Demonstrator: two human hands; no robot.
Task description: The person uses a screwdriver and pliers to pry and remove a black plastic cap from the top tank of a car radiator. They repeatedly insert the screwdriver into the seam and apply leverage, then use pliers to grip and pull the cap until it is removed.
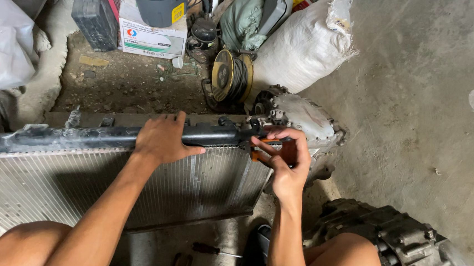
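The right hand (286,160) is clamped around the orange handles of a pair of pliers (274,151), fingers curled over the top handle and thumb beneath; the tool's nose points left, toward the right end of the black plastic tank (98,138), and its tip is hidden where it meets that end. The left hand (162,138) lies palm down over the same tank, fingers draped across the far side and thumb stretched along the near edge, pressing rather than gripping closed. The tank caps an automotive radiator (85,188) whose finned aluminium core spreads toward the person; the radiator's long axis runs left to right across the view, so the worked end sits immediately left of the right hand and to the right of the left hand, the right hand being the nearer. Just beyond that end rests a grey cast metal housing (302,117) on the concrete floor (411,82). A screwdriver (214,250) lies on the floor between the knees. Further off stand a white woven sack (303,45), a yellow cable reel (232,75) and a cardboard box (149,36).
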